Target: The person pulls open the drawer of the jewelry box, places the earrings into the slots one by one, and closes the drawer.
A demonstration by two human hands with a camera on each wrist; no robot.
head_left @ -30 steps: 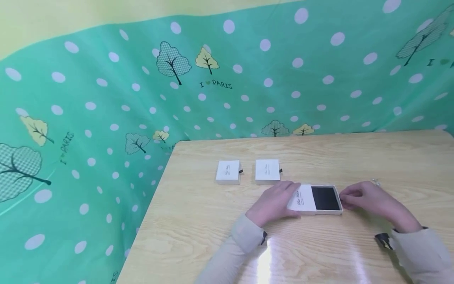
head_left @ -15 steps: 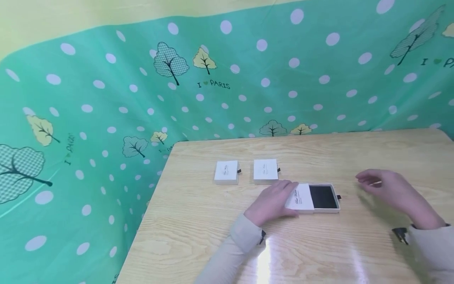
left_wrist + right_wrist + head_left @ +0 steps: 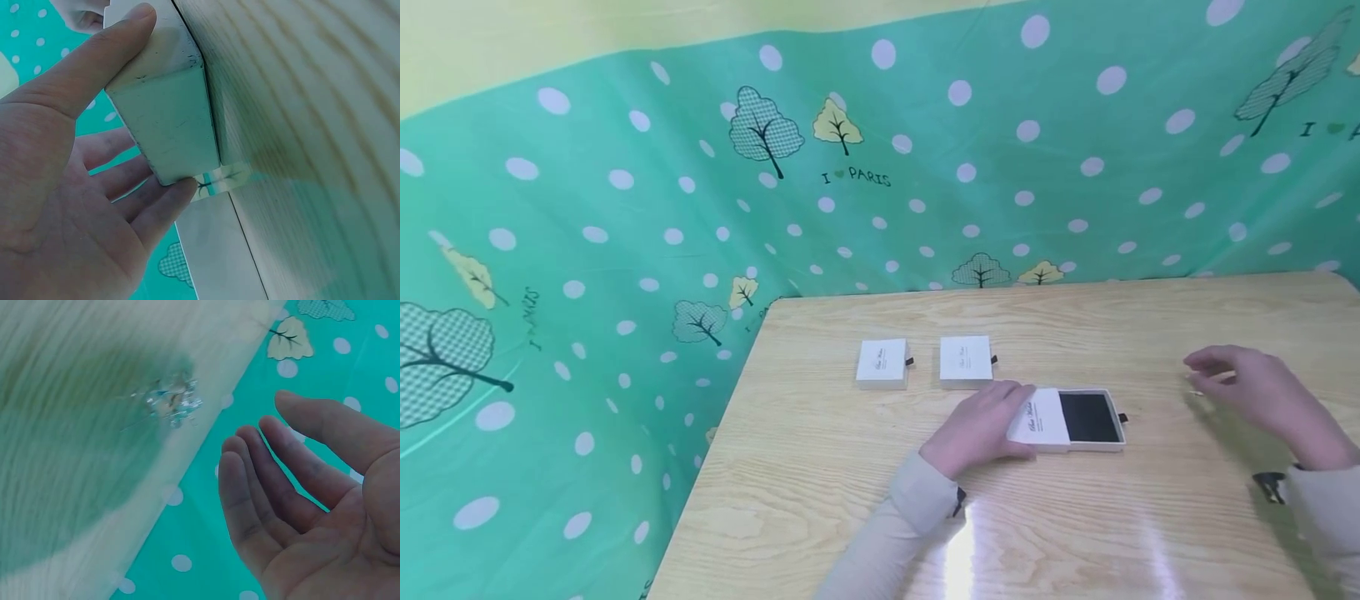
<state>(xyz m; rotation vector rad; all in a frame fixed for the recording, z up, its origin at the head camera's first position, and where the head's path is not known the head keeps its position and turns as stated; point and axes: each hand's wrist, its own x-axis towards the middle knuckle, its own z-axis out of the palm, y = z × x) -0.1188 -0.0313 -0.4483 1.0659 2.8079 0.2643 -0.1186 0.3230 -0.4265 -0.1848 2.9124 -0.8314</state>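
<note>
A white slide-out gift box (image 3: 1047, 423) lies on the table, its drawer pulled out to the right and showing a black lining (image 3: 1088, 417). My left hand (image 3: 977, 423) holds the box's white sleeve by its left end; in the left wrist view the thumb (image 3: 122, 37) lies along one side and the fingers along another. Right of the box, my right hand (image 3: 1262, 396) is raised over the table with fingers loosely bent and nothing in them. Close by its fingers lies a small sparkling piece of jewellery (image 3: 175, 400), its kind unclear; the hand mostly hides it in the head view.
Two similar white boxes (image 3: 882, 364) (image 3: 966, 362), both closed, with black pull tabs, stand behind the open box on the wooden table (image 3: 790, 483). A green dotted cloth (image 3: 880, 167) hangs behind the table and along its left side.
My right hand has left the box's black pull tab and moved right and back towards the jewellery. The left hand keeps its hold, and the drawer stays pulled out.
</note>
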